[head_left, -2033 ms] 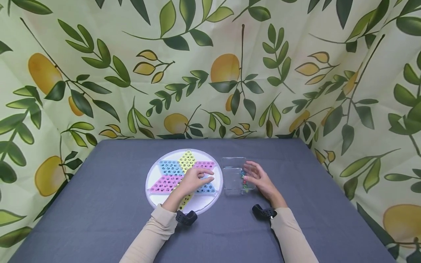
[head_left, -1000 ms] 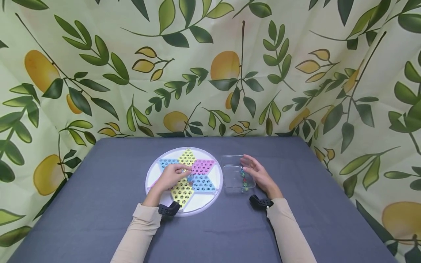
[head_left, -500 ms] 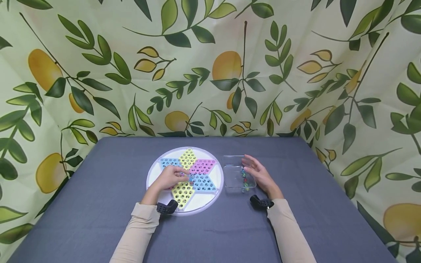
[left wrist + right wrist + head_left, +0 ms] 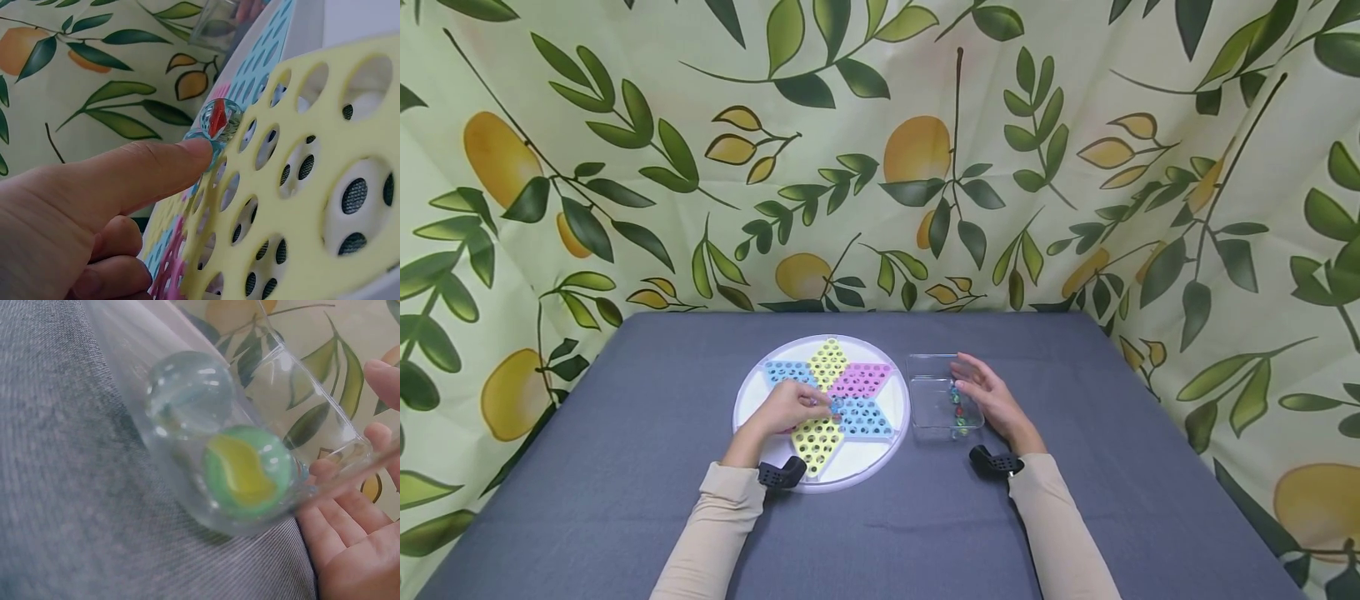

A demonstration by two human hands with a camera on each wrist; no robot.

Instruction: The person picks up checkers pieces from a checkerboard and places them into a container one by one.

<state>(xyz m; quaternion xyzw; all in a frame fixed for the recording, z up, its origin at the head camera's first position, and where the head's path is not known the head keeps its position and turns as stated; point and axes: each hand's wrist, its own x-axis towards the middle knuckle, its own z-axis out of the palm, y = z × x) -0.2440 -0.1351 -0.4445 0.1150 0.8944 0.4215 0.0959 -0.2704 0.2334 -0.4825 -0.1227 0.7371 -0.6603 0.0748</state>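
A round white Chinese checkers board (image 4: 891,433) with a yellow, pink and blue star of holes lies on the table. Over its middle is my left hand (image 4: 780,406), thumb and fingertips at a small group of marbles (image 4: 837,407). The left wrist view has the thumb against a clear marble with a red core (image 4: 219,119); a bluish one is partly behind the thumb tip, and the lower fingers curl. My right hand (image 4: 1000,404) is at the right wall of a clear plastic box (image 4: 931,429), fingers loosely spread. Inside are several marbles, including a green-and-yellow one (image 4: 249,469).
The grey-blue cloth (image 4: 625,433) covers the table under board and box. Leaf-and-fruit patterned fabric (image 4: 820,167) stands behind and at both sides. The box is just right of the board. A dark camera (image 4: 782,472) is strapped to the left wrist.
My left hand has moved left from the board's right part to its middle, and its parted thumb and fingers have come together at the marbles. The right hand stays nearly still at the box.
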